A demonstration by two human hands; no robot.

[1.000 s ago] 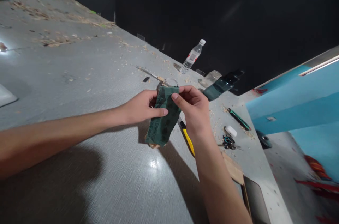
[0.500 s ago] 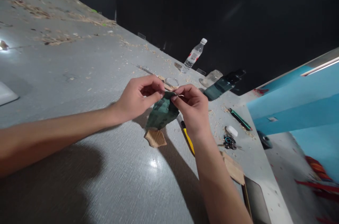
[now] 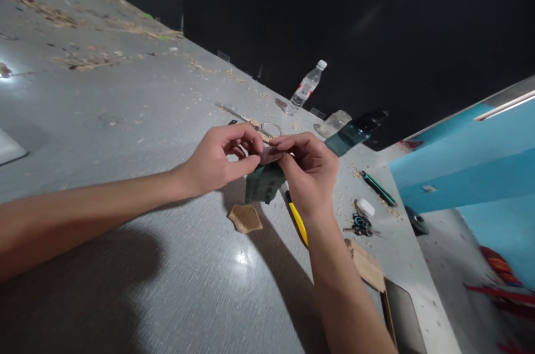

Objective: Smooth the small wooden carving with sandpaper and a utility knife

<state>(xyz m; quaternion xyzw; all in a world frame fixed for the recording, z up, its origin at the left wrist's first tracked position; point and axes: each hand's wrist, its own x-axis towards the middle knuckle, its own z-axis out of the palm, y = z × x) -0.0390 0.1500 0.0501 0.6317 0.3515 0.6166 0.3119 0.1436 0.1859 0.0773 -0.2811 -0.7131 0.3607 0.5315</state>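
Observation:
My left hand [image 3: 215,160] pinches the left upper edge of a dark green sheet of sandpaper [image 3: 264,184] with printing on its back. My right hand [image 3: 311,173] grips the upper right edge between thumb and fingers. A paler, greyish strip shows along the top, where the sheet appears folded over. The sandpaper hangs above the grey table, its lower end bent. Just below lies a small carved piece of wood [image 3: 246,218] with a notched outline. Beside my right wrist is a yellow utility knife [image 3: 297,221], partly covered by the hand.
Beyond my hands lies a wire ring [image 3: 271,129] among wood chips. Along the dark wall stand a water bottle [image 3: 306,86], a clear cup [image 3: 335,123] and a dark bottle [image 3: 353,134]. To the right are a green-black cutter [image 3: 378,188], keys [image 3: 361,224], a white case [image 3: 365,207] and a wood block [image 3: 366,267].
The sandpaper has been folded at the top and its lower end has risen away from the wood piece. My right hand has shifted slightly right. The wood piece stays put.

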